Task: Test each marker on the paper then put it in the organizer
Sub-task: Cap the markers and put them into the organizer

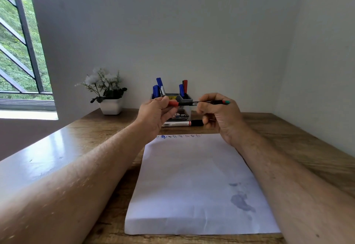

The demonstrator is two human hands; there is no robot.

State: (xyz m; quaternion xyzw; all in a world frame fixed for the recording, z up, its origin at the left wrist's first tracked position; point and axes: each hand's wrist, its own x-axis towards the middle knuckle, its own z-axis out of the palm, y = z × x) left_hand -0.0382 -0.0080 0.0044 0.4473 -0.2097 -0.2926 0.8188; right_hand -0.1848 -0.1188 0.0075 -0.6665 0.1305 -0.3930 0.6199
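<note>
Holding a thin marker [203, 102] level in the air above the far end of the paper [194, 182], we are gripping its red cap [173, 103] with the curled fingers of our left hand [155, 115], while our right hand [219, 115] is pinching the dark barrel near its green tip. Behind our hands the organizer [185, 99] is standing with blue and red markers [159, 87] upright in it, and another marker [182, 123] is lying on the desk [288, 138] at its foot.
</note>
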